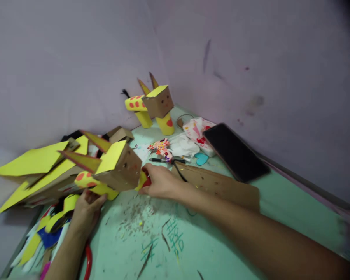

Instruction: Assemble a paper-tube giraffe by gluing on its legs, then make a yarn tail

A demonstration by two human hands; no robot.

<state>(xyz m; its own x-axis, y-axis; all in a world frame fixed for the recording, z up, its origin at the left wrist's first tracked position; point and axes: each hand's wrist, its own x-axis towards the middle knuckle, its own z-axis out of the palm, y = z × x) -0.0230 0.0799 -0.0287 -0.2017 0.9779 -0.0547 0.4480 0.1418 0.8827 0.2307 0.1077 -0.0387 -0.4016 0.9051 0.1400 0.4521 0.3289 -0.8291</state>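
Observation:
Between both hands is a cardboard giraffe-like toy animal [125,169] with a box head, a yellow paper top and two pointed upright pieces. My left hand [89,206] has its fingers closed on the yellow, orange-spotted body at the left. My right hand [159,181] grips a yellow tube with a red patch, the animal's front leg, beside the head. Part of the tube is hidden by my fingers. A similar spotted toy animal [159,102] with a drawn face stands on its tube legs farther back, near the wall corner.
Yellow paper and cardboard pieces [35,159] are piled at the left, above colourful scraps. Right of my right hand lie a cardboard sheet [218,184], a black pen [160,160], a tissue pack [196,130] and a dark tablet [236,151]. Shavings litter the green table [122,249].

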